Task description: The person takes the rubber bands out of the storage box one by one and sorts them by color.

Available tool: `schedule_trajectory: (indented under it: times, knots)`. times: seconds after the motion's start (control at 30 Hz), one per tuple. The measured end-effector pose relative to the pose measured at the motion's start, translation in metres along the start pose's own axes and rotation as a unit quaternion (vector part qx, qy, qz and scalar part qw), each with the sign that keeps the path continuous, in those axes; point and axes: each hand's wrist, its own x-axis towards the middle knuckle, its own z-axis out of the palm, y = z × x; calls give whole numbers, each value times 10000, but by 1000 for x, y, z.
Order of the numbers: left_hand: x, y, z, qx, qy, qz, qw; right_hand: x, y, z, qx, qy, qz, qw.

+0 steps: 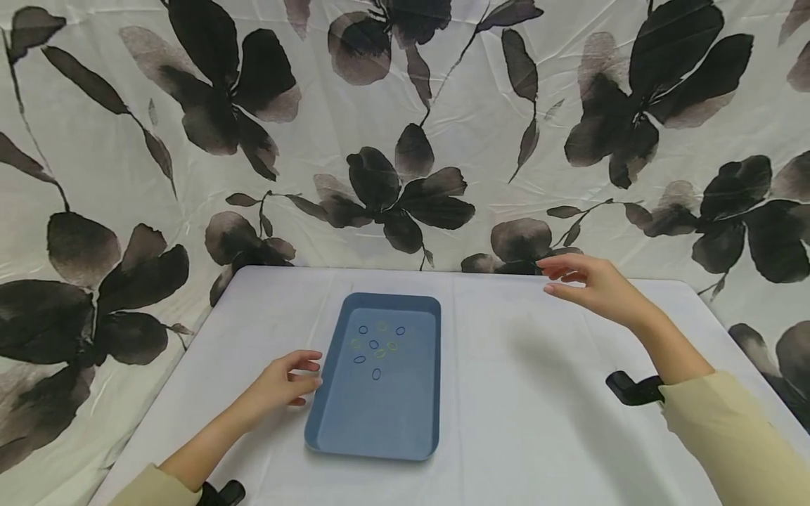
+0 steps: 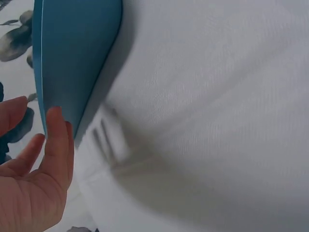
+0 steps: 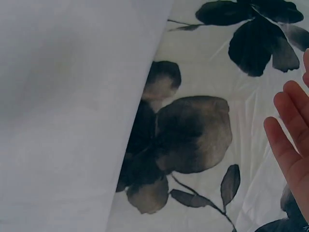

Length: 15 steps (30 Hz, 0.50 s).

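We are holding our left hand, released, at the left of the tray; our right hand, also released, is hovering above the table, far right; rings are lying inside the tray.

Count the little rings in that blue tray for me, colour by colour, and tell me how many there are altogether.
Dark blue rings: 5
Yellow rings, some of them faint: 4
Total in the tray: 9
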Motion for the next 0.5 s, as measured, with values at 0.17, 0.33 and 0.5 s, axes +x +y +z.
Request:
schedule_trajectory:
  times: [0.17,0.33,0.5]
  knots:
    - [2,-4,3,-126,-14,-96,9999,14,-8,12,359,-203,127,9991]
    - [3,-9,3,-313,11,-107,9995,30,-13,27,729,-510,257,9957]
    - [4,-14,5,-452,6,-36,9990,45,-18,46,945,-760,295,9922]
